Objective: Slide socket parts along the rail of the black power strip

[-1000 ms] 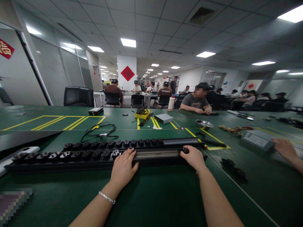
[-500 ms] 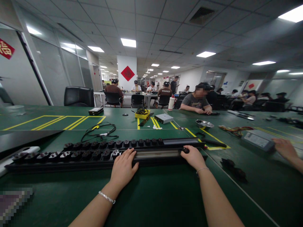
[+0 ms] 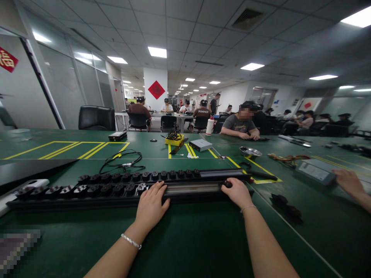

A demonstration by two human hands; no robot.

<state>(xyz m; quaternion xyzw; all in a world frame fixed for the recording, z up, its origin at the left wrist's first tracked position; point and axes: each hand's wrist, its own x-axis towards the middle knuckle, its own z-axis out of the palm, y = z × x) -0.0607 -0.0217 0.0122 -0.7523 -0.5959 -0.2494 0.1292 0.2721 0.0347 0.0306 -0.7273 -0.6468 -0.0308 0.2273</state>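
Observation:
A long black power track (image 3: 87, 204) with a row of round black socket modules (image 3: 93, 190) lies across the green table in front of me; some modules have pale faces. Over its middle rests my left hand (image 3: 152, 204), fingers stretched out and thumb apart, beside the last module in the row. My right hand (image 3: 236, 192) is closed around a small round black socket module (image 3: 227, 184) at the track's right end. Between my hands the track's bare channel (image 3: 194, 188) shows. A second, similar black track (image 3: 147, 176) with modules lies just behind.
Another person's hand (image 3: 349, 181) touches a grey power supply box (image 3: 315, 172) at right. Black pieces (image 3: 286, 208) lie right of my right hand. Farther back are a black cable (image 3: 124, 164), a metal bowl (image 3: 251, 151) and a silver box (image 3: 200, 144). A person (image 3: 243, 119) sits opposite.

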